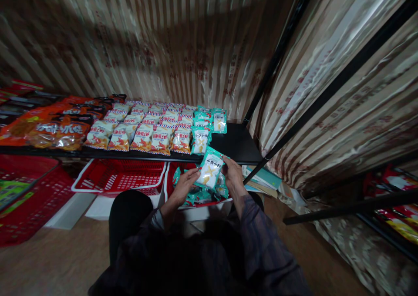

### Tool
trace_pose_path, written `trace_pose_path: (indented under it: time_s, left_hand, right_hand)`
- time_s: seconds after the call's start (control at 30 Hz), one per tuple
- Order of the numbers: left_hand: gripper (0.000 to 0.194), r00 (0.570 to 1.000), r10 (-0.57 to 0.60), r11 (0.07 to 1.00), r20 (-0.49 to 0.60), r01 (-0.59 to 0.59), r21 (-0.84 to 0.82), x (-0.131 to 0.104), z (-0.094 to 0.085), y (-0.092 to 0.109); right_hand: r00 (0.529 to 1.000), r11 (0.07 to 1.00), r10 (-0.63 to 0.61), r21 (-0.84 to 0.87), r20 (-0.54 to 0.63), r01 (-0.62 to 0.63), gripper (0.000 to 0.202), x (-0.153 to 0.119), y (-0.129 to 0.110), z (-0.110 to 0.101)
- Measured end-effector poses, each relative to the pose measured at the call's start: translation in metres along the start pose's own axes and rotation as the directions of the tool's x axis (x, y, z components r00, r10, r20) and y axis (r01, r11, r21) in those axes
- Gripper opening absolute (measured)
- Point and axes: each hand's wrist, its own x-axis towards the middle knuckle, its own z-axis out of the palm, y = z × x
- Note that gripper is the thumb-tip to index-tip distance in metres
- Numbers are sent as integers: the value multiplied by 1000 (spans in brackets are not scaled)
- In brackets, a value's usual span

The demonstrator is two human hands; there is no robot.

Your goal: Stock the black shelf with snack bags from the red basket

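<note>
With fingers of left hand (183,188) and right hand (234,175) closed on opposite edges of glossy rectangular teal-and-white packet (210,170); held over red plastic basket (170,179), near flat black shelf (233,144). To be gripped lightly by the margins against creasing and supported evenly, printed front upward.

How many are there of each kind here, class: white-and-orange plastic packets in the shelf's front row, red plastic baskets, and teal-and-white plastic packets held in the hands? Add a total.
White-and-orange plastic packets, front row: 5
Red plastic baskets: 3
Teal-and-white plastic packet, held by left hand and right hand: 1
Total: 9
</note>
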Motion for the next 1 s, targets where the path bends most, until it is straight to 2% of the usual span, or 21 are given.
trace_pose_path:
  time_s: [0.2, 0.43, 0.63, 0.83, 1.0]
  left_hand:
    - [71, 998, -14, 998, 59, 18, -62, -7, 4, 3]
    - [61, 998, -25, 999, 63, 27, -43, -15, 9, 6]
    - [65, 997, -41, 994, 64, 47, -94, -17, 11, 6]
    - [53, 999, -36, 992, 16, 38, -123, -18, 18, 6]
    - [58, 999, -28, 991, -37, 23, -130, -18, 26, 12]
  right_hand:
    - [1000, 998, 3, 65, 2, -3, 27, 1, -1, 2]
    - [1000, 998, 15, 56, 2, -15, 28, -1, 3, -1]
    - [999, 999, 33, 14, 17, -33, 28, 1, 0, -5]
    - [994, 998, 70, 0, 82, -70, 34, -4, -3, -9]
    - [986, 998, 57, -35, 154, -52, 43, -18, -5, -14]
